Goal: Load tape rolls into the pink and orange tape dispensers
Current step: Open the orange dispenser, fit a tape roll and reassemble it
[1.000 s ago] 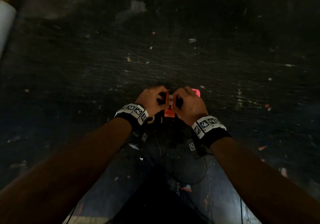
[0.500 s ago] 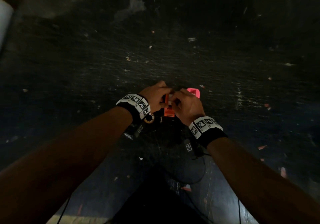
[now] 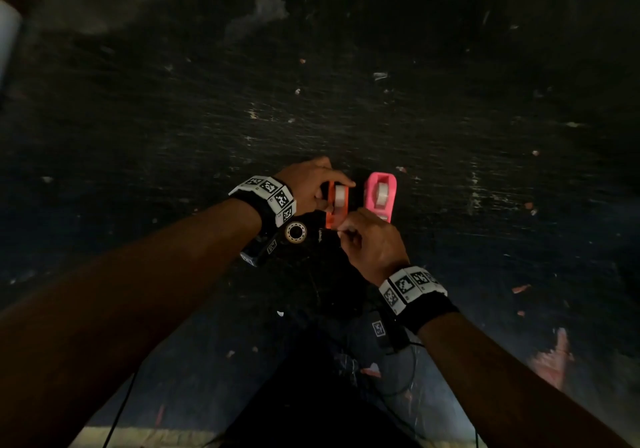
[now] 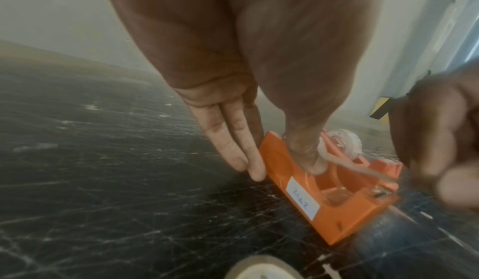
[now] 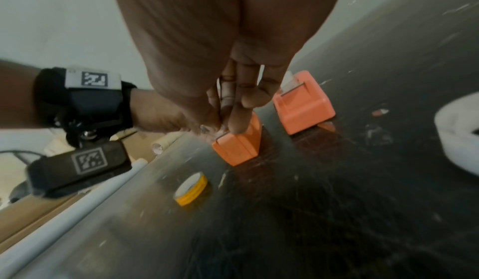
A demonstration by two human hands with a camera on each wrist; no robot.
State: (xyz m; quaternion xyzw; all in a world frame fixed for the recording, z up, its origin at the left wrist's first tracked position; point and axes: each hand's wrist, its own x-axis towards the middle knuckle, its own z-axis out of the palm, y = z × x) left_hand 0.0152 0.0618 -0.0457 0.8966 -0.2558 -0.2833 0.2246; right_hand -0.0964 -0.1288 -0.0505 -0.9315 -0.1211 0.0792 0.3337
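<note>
Nearest the person, just short of the orange dispenser (image 3: 336,205), the right hand (image 3: 372,239) had thumb & fingers curled tight, pinching the free tape end (image 4: 362,170) at the dispenser's near end, right by the cutter; the strip ran taut from the roll (image 3: 341,195) seated in the cradle down to that pinch. A spare roll w/ yellowish tape (image 3: 295,232) lay flat on the dark scratched table (image 3: 450,135), just left of the orange dispenser and under the left wrist. The left hand (image 3: 308,184) steadied the body: fingers (image 4: 233,152) mostly straight along the dispenser's left wall, thumb pressed down inside by the roll, so it was bracing more than gripping. Just right of the orange dispenser, apart from it, stood the pink dispenser (image 3: 380,195) w/ a roll already in its cradle, untouched by either hand. Judged step: orange one loaded, tape end being threaded to the blade; pink looked done, so task was prob near its finish. Next move would call for drawing the strip down over the cutter teeth & pressing it on, w/ the left hand holding the body flat so it didn't tip. A large white roll (image 5: 456,140) sat well off to the right of both dispensers.
</note>
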